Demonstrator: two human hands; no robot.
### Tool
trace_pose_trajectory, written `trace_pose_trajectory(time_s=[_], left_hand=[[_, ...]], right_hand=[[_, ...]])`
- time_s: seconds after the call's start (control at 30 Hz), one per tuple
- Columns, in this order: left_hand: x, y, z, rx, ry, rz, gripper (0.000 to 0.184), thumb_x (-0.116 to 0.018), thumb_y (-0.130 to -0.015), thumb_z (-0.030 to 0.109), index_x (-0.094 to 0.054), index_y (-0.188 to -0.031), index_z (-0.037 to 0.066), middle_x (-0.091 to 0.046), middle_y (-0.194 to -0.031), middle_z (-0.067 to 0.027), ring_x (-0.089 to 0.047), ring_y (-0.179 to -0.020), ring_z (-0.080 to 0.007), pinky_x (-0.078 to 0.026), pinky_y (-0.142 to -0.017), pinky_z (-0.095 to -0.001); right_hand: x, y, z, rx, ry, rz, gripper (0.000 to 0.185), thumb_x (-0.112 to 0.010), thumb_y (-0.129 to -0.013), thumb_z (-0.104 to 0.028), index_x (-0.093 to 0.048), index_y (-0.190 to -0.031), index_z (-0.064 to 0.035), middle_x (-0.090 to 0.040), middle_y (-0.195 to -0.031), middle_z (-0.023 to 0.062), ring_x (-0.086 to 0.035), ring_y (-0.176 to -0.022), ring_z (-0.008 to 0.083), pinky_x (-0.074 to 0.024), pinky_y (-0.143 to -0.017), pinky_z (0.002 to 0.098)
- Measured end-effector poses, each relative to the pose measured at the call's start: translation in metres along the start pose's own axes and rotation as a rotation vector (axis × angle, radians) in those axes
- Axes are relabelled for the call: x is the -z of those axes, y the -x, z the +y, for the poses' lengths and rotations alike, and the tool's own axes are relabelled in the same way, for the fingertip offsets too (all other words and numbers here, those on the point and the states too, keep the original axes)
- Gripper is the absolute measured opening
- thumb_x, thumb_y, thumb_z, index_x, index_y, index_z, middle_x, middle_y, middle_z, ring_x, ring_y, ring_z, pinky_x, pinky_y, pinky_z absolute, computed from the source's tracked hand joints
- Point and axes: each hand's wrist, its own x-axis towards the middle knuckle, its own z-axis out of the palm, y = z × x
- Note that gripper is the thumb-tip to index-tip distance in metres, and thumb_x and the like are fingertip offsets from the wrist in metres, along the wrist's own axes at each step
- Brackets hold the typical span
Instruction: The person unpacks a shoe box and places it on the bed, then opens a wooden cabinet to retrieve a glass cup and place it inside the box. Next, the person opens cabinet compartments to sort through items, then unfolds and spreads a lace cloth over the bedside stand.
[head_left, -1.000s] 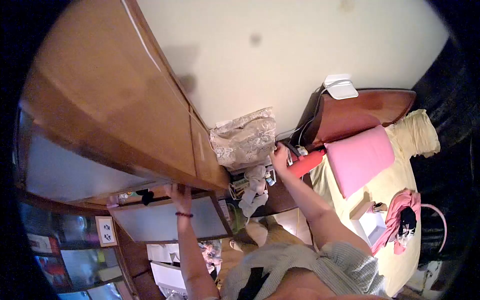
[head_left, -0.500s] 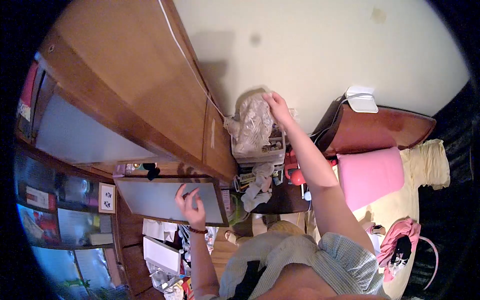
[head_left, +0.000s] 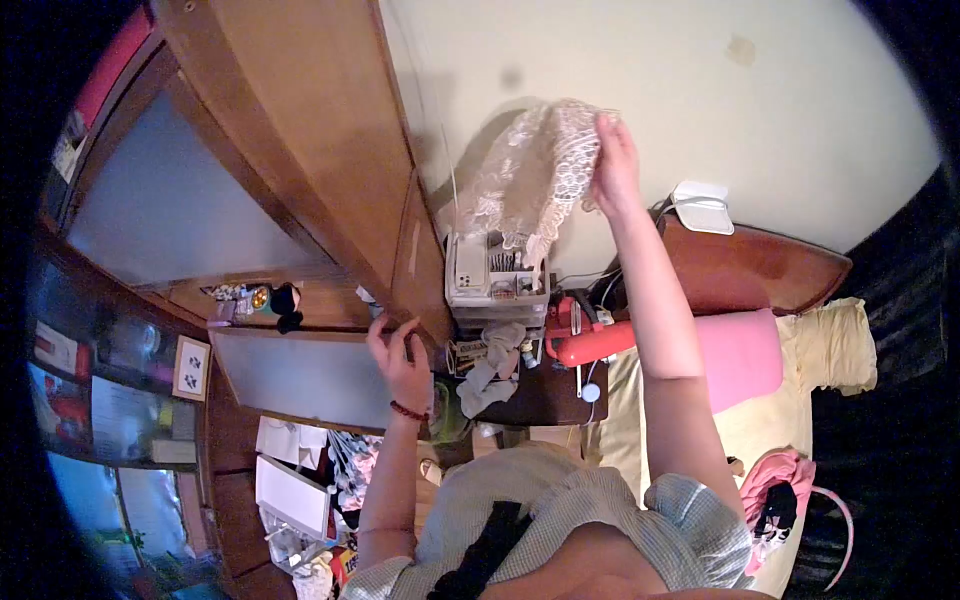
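Note:
My right hand (head_left: 615, 170) is closed on the edge of a cream lace cloth (head_left: 545, 165) and holds it up against the wall. The cloth hangs in folds, its lower end over a clear plastic storage box (head_left: 497, 290). Small items and a white card show in the box's compartments. My left hand (head_left: 403, 365) is raised in front of an opened cabinet door (head_left: 305, 375) with a frosted panel. Its fingers are apart and bent, with nothing seen between them. A dark red bead bracelet (head_left: 408, 411) circles that wrist.
Beside the box, a dark nightstand (head_left: 565, 400) bears a crumpled pale cloth (head_left: 490, 375) and a red cylinder-shaped object (head_left: 595, 345). To the right is a bed with a pink pillow (head_left: 740, 355) and wooden headboard (head_left: 745, 265). A tall wooden cabinet (head_left: 300, 130) stands left.
My right hand has lifted the lace cloth up and to the right, uncovering more of the box. My left hand has shifted slightly up and right. The whole view has turned a little.

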Motion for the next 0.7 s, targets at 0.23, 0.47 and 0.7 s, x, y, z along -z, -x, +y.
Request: trace_pose_trajectory(time_s=[0.23, 0.47, 0.7], left_hand=[[-0.008, 0.022, 0.019, 0.004, 0.053, -0.045, 0.018, -0.056, -0.078, 0.008, -0.063, -0.094, 0.005, -0.044, -0.122, -0.0164, -0.041, -0.115, -0.0320, -0.029, -0.099, -0.0411], [-0.097, 0.066, 0.016, 0.394, 0.648, -0.345, 0.035, -0.050, -0.084, 0.008, -0.044, -0.118, 0.002, -0.043, -0.119, -0.0147, -0.043, -0.110, -0.0289, -0.034, -0.097, -0.0373], [-0.143, 0.057, 0.117, -0.047, 0.863, -0.600, 0.039, -0.041, -0.093, 0.024, -0.040, -0.126, 0.003, -0.040, -0.130, -0.0146, -0.037, -0.122, -0.0275, -0.029, -0.102, -0.0374]], right_hand=[[0.005, 0.065, -0.088, 0.103, 0.161, 0.169, 0.028, -0.049, -0.092, -0.024, -0.054, -0.109, -0.0032, -0.060, -0.103, 0.0086, -0.058, -0.095, 0.0173, -0.0472, -0.085, 0.0332], [0.021, 0.170, -0.147, -0.018, -0.029, 0.053, 0.041, -0.050, -0.078, -0.021, -0.050, -0.114, 0.0003, -0.058, -0.106, 0.0131, -0.059, -0.093, 0.0227, -0.0488, -0.083, 0.0365], [0.074, 0.206, -0.139, -0.052, 1.127, -0.967, 0.025, -0.061, -0.065, -0.017, -0.060, -0.085, -0.0033, -0.059, -0.083, 0.0097, -0.056, -0.076, 0.0230, -0.0452, -0.065, 0.0330]])
